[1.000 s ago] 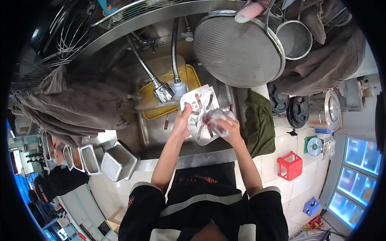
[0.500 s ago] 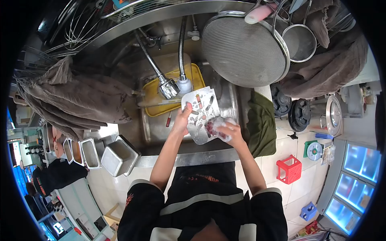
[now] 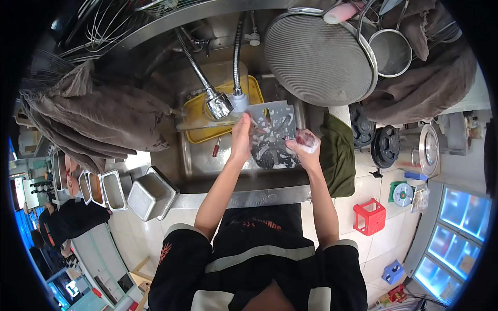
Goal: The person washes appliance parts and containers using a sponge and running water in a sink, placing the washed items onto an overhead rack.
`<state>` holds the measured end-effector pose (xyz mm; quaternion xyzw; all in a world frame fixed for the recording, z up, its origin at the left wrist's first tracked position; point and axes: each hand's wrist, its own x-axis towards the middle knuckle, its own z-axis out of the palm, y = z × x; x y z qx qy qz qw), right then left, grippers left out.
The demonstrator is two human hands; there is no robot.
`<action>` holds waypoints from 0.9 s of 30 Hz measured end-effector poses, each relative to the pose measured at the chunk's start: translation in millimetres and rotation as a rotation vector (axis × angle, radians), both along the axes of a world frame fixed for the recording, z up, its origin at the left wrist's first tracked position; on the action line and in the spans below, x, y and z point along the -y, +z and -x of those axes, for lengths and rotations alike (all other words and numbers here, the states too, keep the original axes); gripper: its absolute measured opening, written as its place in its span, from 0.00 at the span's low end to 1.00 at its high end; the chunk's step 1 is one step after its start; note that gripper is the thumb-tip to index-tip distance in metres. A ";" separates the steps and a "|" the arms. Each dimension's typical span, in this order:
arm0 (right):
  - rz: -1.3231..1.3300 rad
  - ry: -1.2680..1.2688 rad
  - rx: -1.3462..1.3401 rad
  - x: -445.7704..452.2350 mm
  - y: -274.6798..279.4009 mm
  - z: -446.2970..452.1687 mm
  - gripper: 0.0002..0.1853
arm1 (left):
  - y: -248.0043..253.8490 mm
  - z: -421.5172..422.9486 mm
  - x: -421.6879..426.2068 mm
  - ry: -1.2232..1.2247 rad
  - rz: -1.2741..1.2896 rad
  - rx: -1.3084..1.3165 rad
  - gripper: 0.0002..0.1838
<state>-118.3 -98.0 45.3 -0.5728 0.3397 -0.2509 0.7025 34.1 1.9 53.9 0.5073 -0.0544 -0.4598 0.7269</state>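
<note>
Above the sink (image 3: 207,173) is a thin grey flat panel (image 3: 277,132) with rounded cut-out slots, covered in patches of suds. My left hand (image 3: 241,139) is closed on the panel's left edge, thumb on its upper face. At the right edge, my right hand (image 3: 309,155) is closed around a foamy reddish scrubber (image 3: 306,139); its thumb lies at the panel's edge. The scrubber's exact kind is hidden by lather. Two flexible faucets hang just beyond the panel, one with a chrome head (image 3: 219,105) and one with a white head (image 3: 239,102).
A yellow tray (image 3: 254,89) and a red-handled tool (image 3: 216,147) lie in the sink. A large mesh strainer (image 3: 321,57) hangs at upper right. Green cloth (image 3: 338,160) drapes over the right rim; grey cloth (image 3: 98,116) hangs left. Metal pans (image 3: 148,194) stand at left.
The panel has turned in my hands and shifted slightly right, its face now looking darker. My right hand with the scrubber has moved from the panel's face to its right edge.
</note>
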 end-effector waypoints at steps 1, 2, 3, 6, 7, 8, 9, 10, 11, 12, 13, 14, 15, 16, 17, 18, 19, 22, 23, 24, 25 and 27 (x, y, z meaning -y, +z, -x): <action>0.099 0.018 -0.070 0.0 -0.4 0.6 0.12 | 1.6 1.4 0.0 0.057 -0.022 -0.052 0.29; 0.380 0.045 -0.066 -2.0 -0.6 -2.3 0.11 | 5.1 7.4 -4.3 0.061 -0.139 -0.125 0.32; 0.566 0.113 -0.036 -2.5 -1.4 -2.5 0.12 | 5.5 7.9 -9.5 0.036 -0.183 -0.286 0.35; 0.990 0.327 0.034 -4.0 -9.6 1.6 0.14 | 1.4 3.4 -25.4 -0.043 -0.203 -0.629 0.37; 0.933 0.370 0.048 -5.0 -6.7 2.9 0.15 | -10.6 3.4 -32.0 -0.068 -0.138 -0.652 0.34; 0.874 0.412 0.060 -6.1 -0.7 4.4 0.16 | -25.2 4.6 -39.0 -0.092 -0.074 -0.675 0.33; 0.817 0.453 0.072 -6.0 6.7 4.4 0.17 | -37.9 6.3 -43.8 -0.117 -0.008 -0.697 0.34; 0.728 0.387 0.165 -3.9 14.5 1.8 0.20 | -43.0 12.0 -41.3 -0.027 0.012 -0.776 0.41; 0.580 0.344 0.162 0.7 5.0 8.0 0.19 | -46.5 23.2 -41.9 -0.006 0.105 -0.750 0.40; 0.304 0.223 0.290 0.9 -4.7 9.9 0.17 | -46.7 32.2 -40.9 0.012 0.101 -0.693 0.36; 0.024 0.103 0.409 -0.5 -5.0 7.8 0.17 | -46.9 39.7 -40.1 0.032 0.096 -0.635 0.32; -0.076 0.039 0.543 -0.5 -2.4 5.3 0.14 | -58.0 45.3 -39.6 0.035 0.131 -0.711 0.27; -0.200 -0.029 0.657 -2.1 7.8 -0.3 0.14 | -61.8 47.3 -36.4 0.037 0.167 -0.783 0.22; -0.350 -0.090 0.659 -4.7 12.1 -1.4 0.11 | -65.2 49.7 -33.7 0.036 0.205 -0.854 0.17; -0.500 -0.153 0.655 -7.4 14.2 -1.9 0.10 | -67.3 57.8 -34.6 0.030 0.215 -0.774 0.12; -0.262 -0.188 0.553 -10.4 3.7 -6.3 0.09 | -61.0 61.4 -32.9 0.019 0.269 -0.795 0.15; -0.024 -0.221 0.449 -12.6 -5.1 -10.9 0.09 | -57.0 62.9 -32.2 0.007 0.324 -0.816 0.19; 1.113 -0.242 -0.179 -6.0 -2.7 -8.7 0.14 | -36.9 60.9 -34.4 -0.080 0.345 -0.693 0.25; 1.339 -0.325 -0.331 -2.5 2.7 -8.6 0.15 | -32.1 61.8 -36.0 -0.076 0.329 -0.671 0.26; 1.254 -0.446 -0.388 -0.6 10.3 -15.0 0.17 | -34.5 60.8 -39.0 -0.116 0.301 -0.562 0.29; 1.166 -0.369 -0.303 -2.6 6.6 -18.9 0.18 | -37.0 59.1 -37.1 -0.161 0.366 -0.532 0.29; 0.986 -0.217 -0.142 -10.6 -2.9 -24.3 0.19 | -41.7 57.4 -33.2 -0.251 0.492 -0.474 0.29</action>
